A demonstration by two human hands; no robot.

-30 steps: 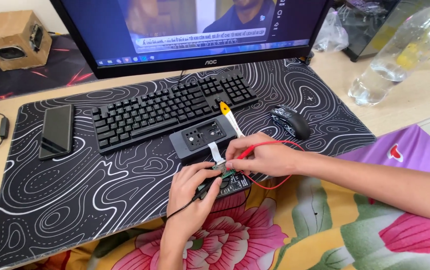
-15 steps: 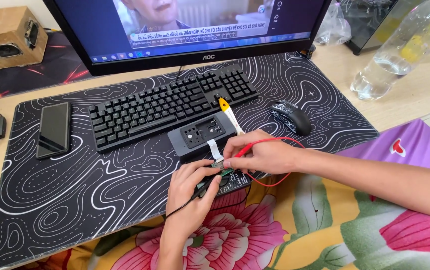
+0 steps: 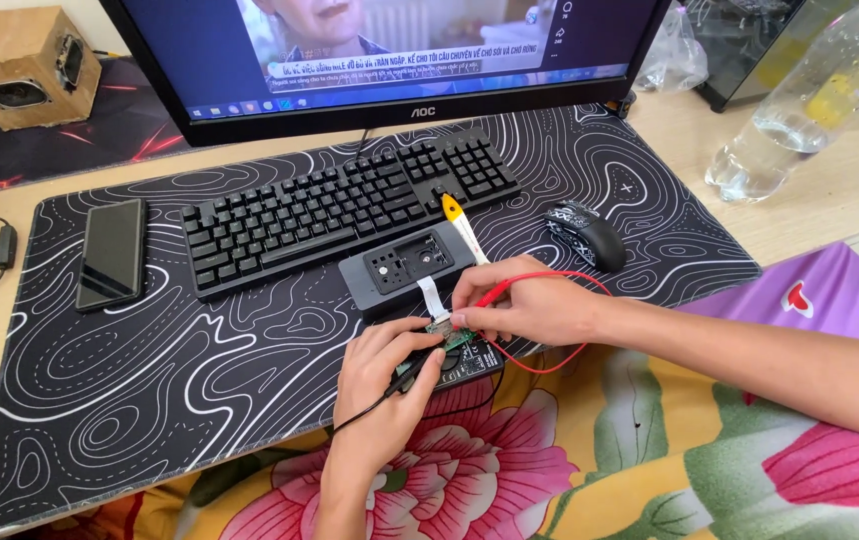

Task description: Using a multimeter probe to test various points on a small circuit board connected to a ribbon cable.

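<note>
- Head view: your left hand (image 3: pixel 381 372) pinches a black probe lead (image 3: pixel 374 402) at the near edge of the mat, tip down on the small green circuit board (image 3: pixel 459 345).
- Your right hand (image 3: pixel 519 305) grips a red probe lead (image 3: pixel 549 330), also pressed to that board.
- Just beyond: grey device case (image 3: pixel 404 268), white ribbon cable (image 3: pixel 432 295), yellow-tipped tool (image 3: pixel 461 225).
- Farther: keyboard (image 3: pixel 339 205), mouse (image 3: pixel 587 235), phone (image 3: pixel 112 252), monitor (image 3: pixel 389 50).
</note>
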